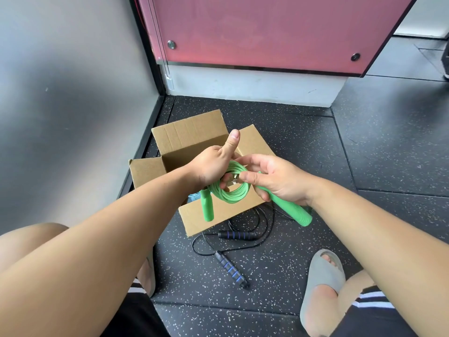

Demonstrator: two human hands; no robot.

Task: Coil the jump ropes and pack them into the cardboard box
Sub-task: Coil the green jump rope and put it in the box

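Left hand (213,166) and right hand (279,178) grasp green rope (233,193) above speckled floor (291,263); pink panel (267,27).

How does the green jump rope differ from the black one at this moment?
The green jump rope is wound into a coil; the black jump rope sprawls in loose loops. The green one is held by the left hand and right hand; the black one lies on the floor. Both have two handles.

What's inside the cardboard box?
A bit of something light blue shows inside the cardboard box. The left hand, right hand and coiled green rope cover the rest.
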